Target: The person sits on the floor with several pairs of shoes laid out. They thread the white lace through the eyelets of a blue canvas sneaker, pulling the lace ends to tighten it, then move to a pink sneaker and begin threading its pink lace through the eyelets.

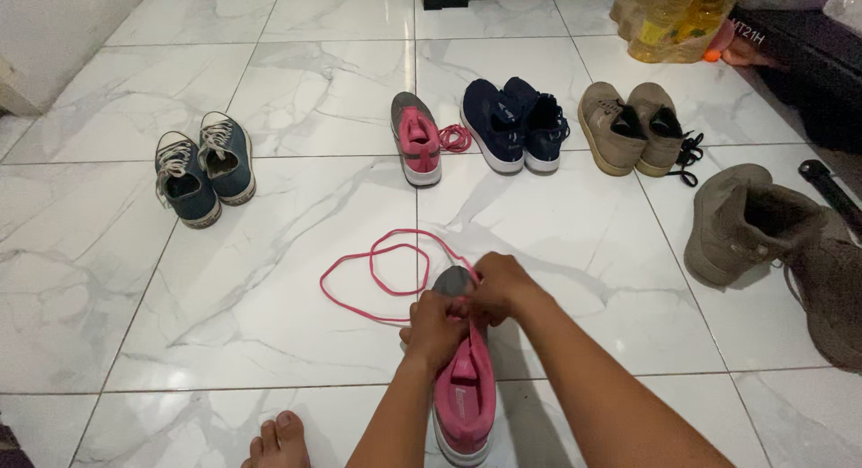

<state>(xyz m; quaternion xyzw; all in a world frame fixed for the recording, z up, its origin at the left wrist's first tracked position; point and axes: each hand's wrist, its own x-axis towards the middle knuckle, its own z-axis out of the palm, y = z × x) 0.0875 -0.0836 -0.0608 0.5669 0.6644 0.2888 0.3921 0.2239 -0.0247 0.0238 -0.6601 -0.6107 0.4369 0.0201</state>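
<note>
A grey shoe with a pink lining [464,387] lies on the white marble floor in front of me, toe pointing away. My left hand [434,329] and my right hand [499,286] pinch at its front eyelets, both closed on the pink shoelace [373,279]. The lace trails from the shoe in loose loops to the left across the tile. The matching grey and pink shoe [416,137] stands farther back, with its own pink lace [455,138] bunched beside it.
Blue canvas sneakers [205,167] sit at the left. Navy sneakers [514,123], tan shoes [630,127] and taupe boots [772,243] lie to the right. Yellow bottles [669,19] stand at the back. My bare foot [280,441] shows at the bottom.
</note>
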